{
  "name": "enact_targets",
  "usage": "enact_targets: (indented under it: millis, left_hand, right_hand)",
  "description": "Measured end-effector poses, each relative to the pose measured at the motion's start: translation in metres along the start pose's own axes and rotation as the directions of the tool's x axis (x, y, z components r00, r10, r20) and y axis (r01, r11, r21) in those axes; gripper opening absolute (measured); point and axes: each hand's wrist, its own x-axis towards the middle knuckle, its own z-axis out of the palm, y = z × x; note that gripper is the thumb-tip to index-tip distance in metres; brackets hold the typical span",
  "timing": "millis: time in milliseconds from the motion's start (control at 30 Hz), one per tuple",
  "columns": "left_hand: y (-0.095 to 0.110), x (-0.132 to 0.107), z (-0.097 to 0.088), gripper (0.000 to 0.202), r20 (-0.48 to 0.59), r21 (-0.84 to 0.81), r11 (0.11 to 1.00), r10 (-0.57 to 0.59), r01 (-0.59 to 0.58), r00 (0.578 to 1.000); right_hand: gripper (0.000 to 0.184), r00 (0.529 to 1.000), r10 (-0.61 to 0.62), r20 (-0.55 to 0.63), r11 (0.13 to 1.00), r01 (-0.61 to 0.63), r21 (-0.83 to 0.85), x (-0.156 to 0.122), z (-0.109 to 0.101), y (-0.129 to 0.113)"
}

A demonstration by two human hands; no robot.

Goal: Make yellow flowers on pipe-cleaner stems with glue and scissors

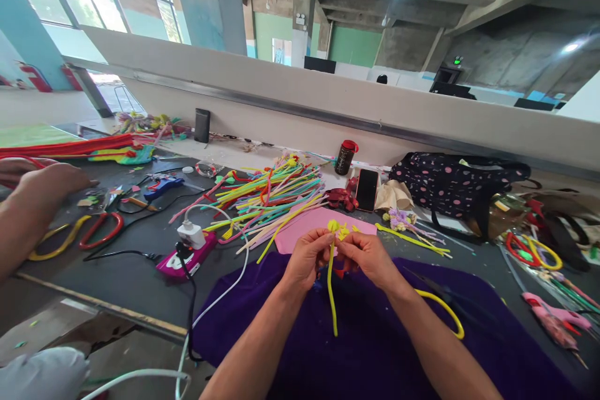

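My left hand pinches a yellow-green pipe cleaner, whose long free end hangs down below the fingers. Close beside it, my right hand is closed with its fingertips on the curled yellow pipe-cleaner flower at the top. The fingers partly hide where the two hands meet. Under both hands spreads a dark purple cloth; a pink sheet lies just beyond. Yellow-handled scissors rest on the cloth near my right forearm.
A heap of coloured pipe cleaners lies ahead to the left. A pink power strip trails cables nearby. Behind stand a phone, a dark bottle and a patterned bag. Another person's hand is at the left.
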Motion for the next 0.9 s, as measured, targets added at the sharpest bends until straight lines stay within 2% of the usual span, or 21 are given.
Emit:
enact_targets:
  millis: [167,333,433,567,733,900]
  left_hand:
    - [0.002,0.0,0.0,0.023,0.019,-0.018,0.999,-0.037,0.037,0.999]
    - [0.002,-0.002,0.0,0.019,0.054,0.0,0.999,-0.048,0.048,0.997]
    - [0.001,-0.004,0.001,0.017,0.052,0.013,1.0,-0.028,0.028,0.998]
    - [0.002,-0.006,0.004,0.02,0.038,0.047,0.999,-0.021,0.019,0.999]
    - [0.002,-0.007,0.006,0.018,0.012,0.074,0.997,0.008,-0.009,1.0]
    - [0.002,-0.009,0.008,0.019,-0.028,0.092,0.995,0.043,-0.04,0.999]
  right_hand:
    - [0.018,0.972,-0.15,-0.181,0.982,0.125,-0.142,-0.002,-0.014,-0.008]
    - [0.014,0.951,-0.146,-0.273,0.987,0.121,-0.106,-0.003,-0.032,-0.014]
    - [0.015,0.958,-0.128,-0.256,0.992,0.124,-0.032,-0.003,-0.034,-0.014]
    - [0.023,0.982,-0.109,-0.152,0.992,0.117,0.042,-0.003,-0.025,-0.013]
    - [0.02,0.989,-0.066,-0.131,0.98,0.089,0.178,-0.002,-0.009,-0.01]
    - [0.021,0.993,-0.037,-0.115,0.973,0.062,0.221,-0.003,-0.004,-0.006]
